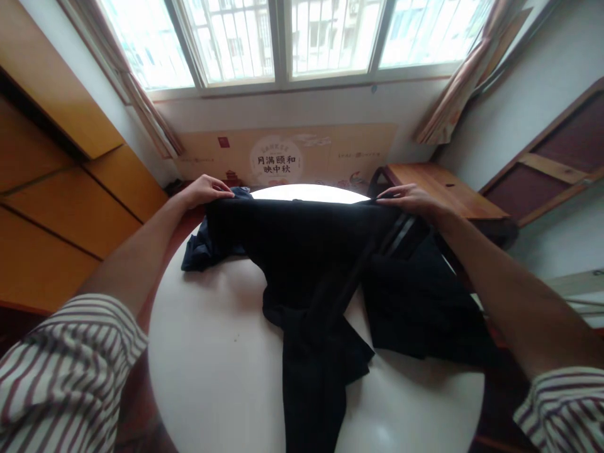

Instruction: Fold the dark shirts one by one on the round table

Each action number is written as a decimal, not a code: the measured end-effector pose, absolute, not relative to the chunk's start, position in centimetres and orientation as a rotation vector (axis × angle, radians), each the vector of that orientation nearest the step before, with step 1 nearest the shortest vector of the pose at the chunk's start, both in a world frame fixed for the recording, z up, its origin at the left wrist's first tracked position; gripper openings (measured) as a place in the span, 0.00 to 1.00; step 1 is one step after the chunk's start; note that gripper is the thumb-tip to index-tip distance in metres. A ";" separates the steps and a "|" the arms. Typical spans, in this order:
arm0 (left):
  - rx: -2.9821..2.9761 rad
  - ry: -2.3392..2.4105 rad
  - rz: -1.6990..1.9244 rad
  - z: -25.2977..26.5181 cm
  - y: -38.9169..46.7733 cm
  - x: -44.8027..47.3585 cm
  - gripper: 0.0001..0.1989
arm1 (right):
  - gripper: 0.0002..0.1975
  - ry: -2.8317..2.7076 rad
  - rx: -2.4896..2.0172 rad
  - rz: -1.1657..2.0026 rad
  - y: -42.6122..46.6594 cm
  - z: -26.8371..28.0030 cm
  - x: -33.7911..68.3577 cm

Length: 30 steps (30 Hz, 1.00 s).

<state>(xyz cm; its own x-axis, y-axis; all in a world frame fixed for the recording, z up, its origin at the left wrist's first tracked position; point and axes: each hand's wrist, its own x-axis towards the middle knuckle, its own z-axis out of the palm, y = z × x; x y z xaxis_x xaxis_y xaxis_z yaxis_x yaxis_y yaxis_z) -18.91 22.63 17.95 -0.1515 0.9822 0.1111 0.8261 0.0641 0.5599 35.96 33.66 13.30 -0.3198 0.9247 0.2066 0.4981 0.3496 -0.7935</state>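
Observation:
A black garment (302, 251) is stretched between my two hands above a round white table (212, 352). Pale stripes run across it near its right end; whether it is trousers or a top I cannot tell. My left hand (207, 190) pinches its upper left corner. At the upper right corner, my right hand (408, 200) has its fingers closed on the same edge. One long narrow part hangs down the middle past the bottom of the view, and a wider part drapes at the right. Dark navy cloth (201, 248) lies bunched on the table below my left hand.
A wooden desk or bench (434, 189) stands beyond the table at the right. Orange-brown cabinets (56, 207) line the left side. Behind the table, a printed panel (325, 148) runs along the wall under barred windows (283, 38) with curtains (436, 126).

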 end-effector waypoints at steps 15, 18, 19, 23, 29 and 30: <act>1.959 2.067 0.506 9.9 9.4 -7.0 0.20 | 0.14 -2.746 -1.067 0.282 14.4 10.3 31.9; 1.545 1.800 0.639 7.2 6.4 -5.9 0.23 | 0.13 -2.837 -0.843 0.424 7.4 9.0 31.9; 1.430 1.733 0.687 6.6 5.8 -5.4 0.25 | 0.15 -2.849 -0.774 0.439 5.6 8.7 31.9; 1.251 1.431 0.759 6.2 4.3 -2.9 0.24 | 0.24 -2.894 -0.605 0.462 0.6 8.3 31.4; 0.890 1.018 1.093 7.2 3.3 0.9 0.18 | 0.33 -2.901 -0.520 0.463 -4.1 7.3 29.6; 0.814 0.961 1.116 7.2 3.3 1.3 0.16 | 0.25 -2.898 -0.553 0.437 -4.5 6.9 29.3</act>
